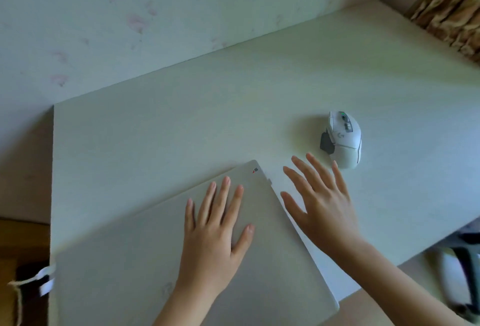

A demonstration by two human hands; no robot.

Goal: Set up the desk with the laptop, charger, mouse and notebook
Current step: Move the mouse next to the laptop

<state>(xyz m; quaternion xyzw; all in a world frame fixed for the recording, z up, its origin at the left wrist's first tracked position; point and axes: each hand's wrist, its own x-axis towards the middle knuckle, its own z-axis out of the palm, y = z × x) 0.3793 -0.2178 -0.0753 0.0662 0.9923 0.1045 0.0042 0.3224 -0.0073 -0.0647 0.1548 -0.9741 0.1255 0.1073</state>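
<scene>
Closed laptop [155, 260] lies skewed at the near edge of the desk [181, 123], one corner turned toward the wall and the near right corner seeming to overhang the edge. Left hand [215, 232] rests flat on the lid, fingers spread, gripping nothing. Right hand [319, 206] is just beside the laptop's right edge, over bare desk, fingers spread and empty; whether it touches the surface cannot be told. Farther out, the white mouse [342, 138] sits upright on the desk, just beyond the right fingertips and apart from the laptop. Judged progress: laptop and mouse are on the desk, so two of four items are placed; the laptop is unopened and not squared to the desk. No charger or notebook is in view. A white strap [44, 277] hangs off the near left edge; what it belongs to cannot be told
</scene>
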